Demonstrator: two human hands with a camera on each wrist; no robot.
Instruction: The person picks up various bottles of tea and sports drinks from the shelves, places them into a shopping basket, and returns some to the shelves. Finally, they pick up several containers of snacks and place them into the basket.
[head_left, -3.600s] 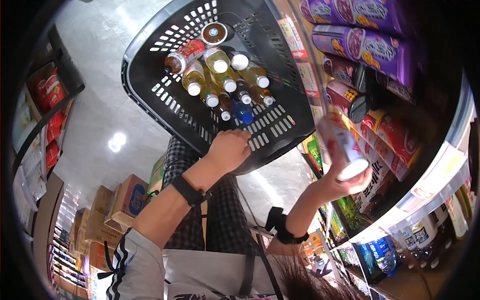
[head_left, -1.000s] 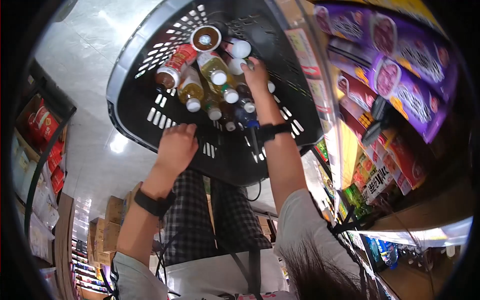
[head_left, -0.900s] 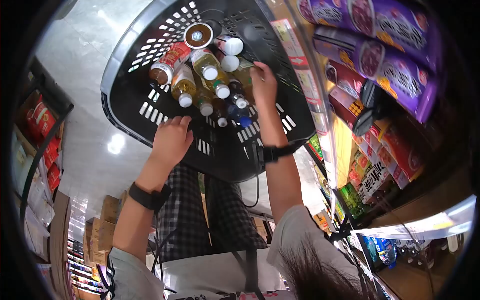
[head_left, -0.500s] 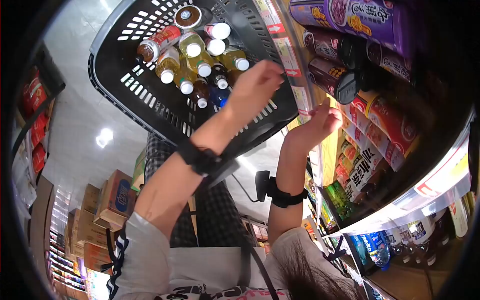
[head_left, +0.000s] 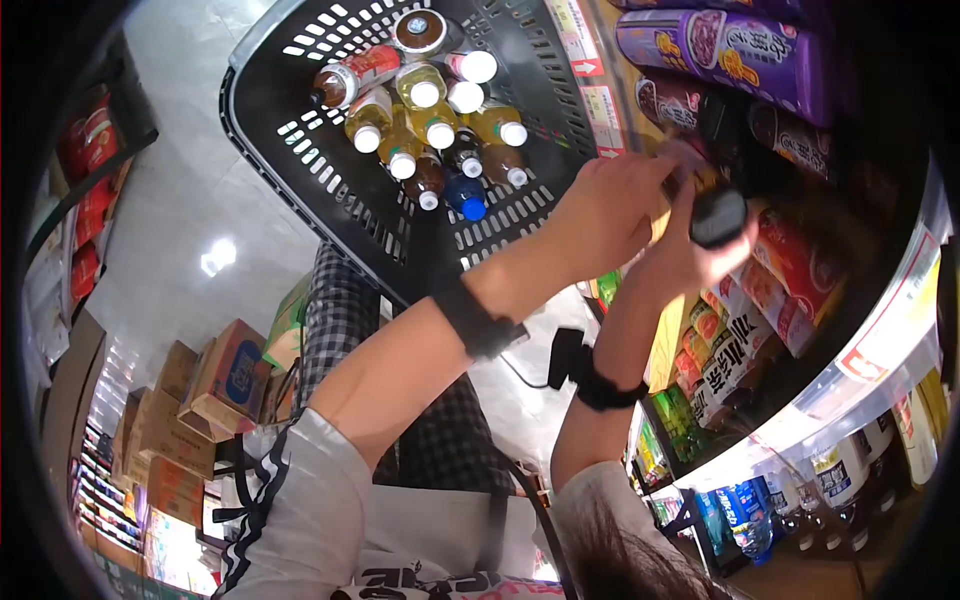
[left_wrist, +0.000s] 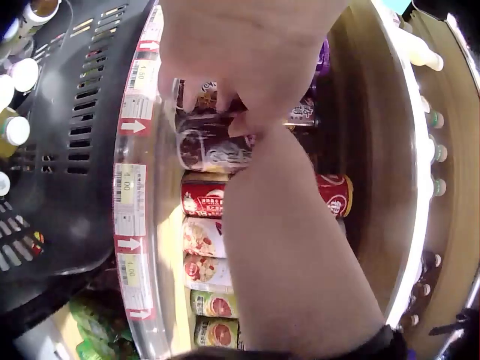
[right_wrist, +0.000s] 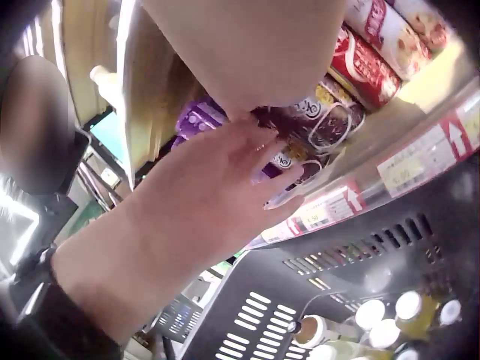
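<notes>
My right hand grips a dark can with a black lid at the shelf. Beside it, my left hand reaches across from the basket, fingers curled at a second dark can. In the left wrist view the left hand is at the top, its fingertips over that can; the dark can below lies by the right thumb. The right wrist view shows the left hand's fingers spread over one can, close to another dark can. The palms hide part of both cans.
A black basket with several bottles and cans stands left of the shelf. Price tags line the shelf's edge. Purple cans, a red can and packs fill the shelf. Cardboard boxes stand on the floor behind.
Earlier my right hand held a can, then reached into the basket, where an extra white can end shows. Since then both hands have moved right to the shelf, and the right now grips another can.
</notes>
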